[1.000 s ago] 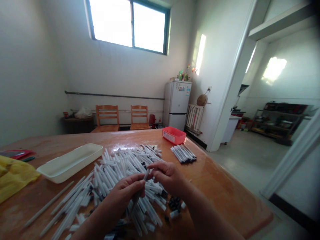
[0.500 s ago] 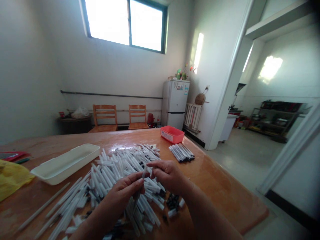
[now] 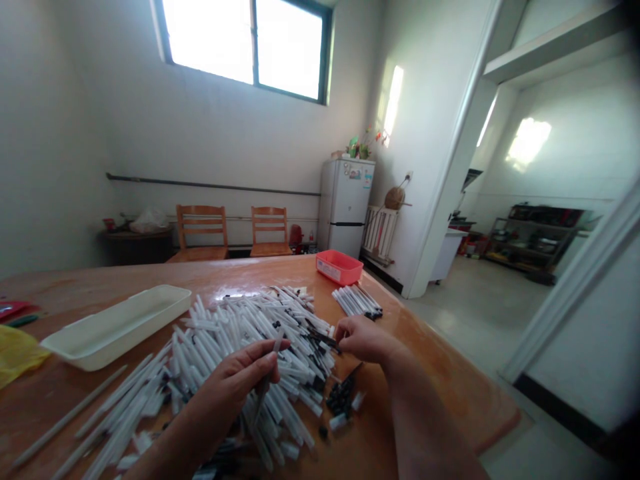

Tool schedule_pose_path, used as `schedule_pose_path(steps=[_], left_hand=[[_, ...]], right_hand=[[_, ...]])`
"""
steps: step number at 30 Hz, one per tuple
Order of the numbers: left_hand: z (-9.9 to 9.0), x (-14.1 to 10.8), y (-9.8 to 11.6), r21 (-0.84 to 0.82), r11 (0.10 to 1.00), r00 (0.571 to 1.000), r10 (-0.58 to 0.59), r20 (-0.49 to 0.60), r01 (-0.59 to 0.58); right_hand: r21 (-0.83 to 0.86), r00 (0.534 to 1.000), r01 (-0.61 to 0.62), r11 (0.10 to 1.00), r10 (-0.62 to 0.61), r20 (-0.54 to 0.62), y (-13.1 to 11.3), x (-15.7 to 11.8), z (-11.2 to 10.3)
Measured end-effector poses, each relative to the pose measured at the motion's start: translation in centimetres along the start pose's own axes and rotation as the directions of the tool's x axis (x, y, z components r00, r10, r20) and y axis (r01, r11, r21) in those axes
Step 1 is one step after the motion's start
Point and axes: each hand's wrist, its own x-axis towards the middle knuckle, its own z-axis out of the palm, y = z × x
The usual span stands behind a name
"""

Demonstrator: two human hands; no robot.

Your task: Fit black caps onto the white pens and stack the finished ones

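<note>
My left hand (image 3: 250, 370) pinches a slim translucent pen barrel (image 3: 277, 341) between thumb and fingers, tilted upright over the pile. Below and around it spreads a big heap of white translucent pen barrels (image 3: 220, 337) mixed with dark bits. My right hand (image 3: 365, 340) is at the heap's right edge with its fingers drawn together, beside some thin dark pieces (image 3: 320, 333); its fingertips are partly hidden, so what they grip cannot be made out. Small black caps (image 3: 341, 397) lie below this hand, and a row of black-ended pens (image 3: 357, 301) lies just beyond it.
A red basket (image 3: 339, 268) stands at the table's far right. On the left are a long cream tray (image 3: 120, 323), a yellow plastic bag (image 3: 20, 357) and long pale sticks (image 3: 70, 417). Two wooden chairs (image 3: 203, 230) and a fridge (image 3: 347, 207) stand behind the table (image 3: 420, 373).
My right hand has moved right, away from the pen barrel at my left hand, to the heap's right edge. My left hand keeps the barrel. The view has shifted slightly.
</note>
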Motion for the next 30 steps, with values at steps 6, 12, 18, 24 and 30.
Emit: schedule_pose_path(steps=[6,12,18,24,30], left_hand=[[0.0,0.0,0.0,0.014,1.000,1.000,0.005,-0.010,-0.005],[0.1,-0.1,0.2,0.028,0.999,1.000,0.022,-0.011,-0.022],[0.0,-0.2,0.2,0.011,1.000,1.000,0.016,-0.013,-0.016],[0.1,-0.3,0.5,0.027,0.999,1.000,0.022,-0.014,-0.022],[0.3,-0.5,0.8,0.053,0.998,0.999,0.025,-0.023,-0.024]], right_hand=[[-0.102,0.996,-0.044,0.994,0.052,0.074,0.0,0.5,0.6],[-0.141,0.985,-0.104,0.984,0.122,0.119,-0.2,0.3,0.7],[-0.149,0.984,-0.131,0.980,0.147,0.097,-1.0,-0.2,0.9],[-0.136,0.991,-0.122,0.983,0.128,0.041,-1.0,-0.3,1.3],[-0.014,0.998,-0.046,0.999,0.046,-0.042,-1.5,-0.2,0.6]])
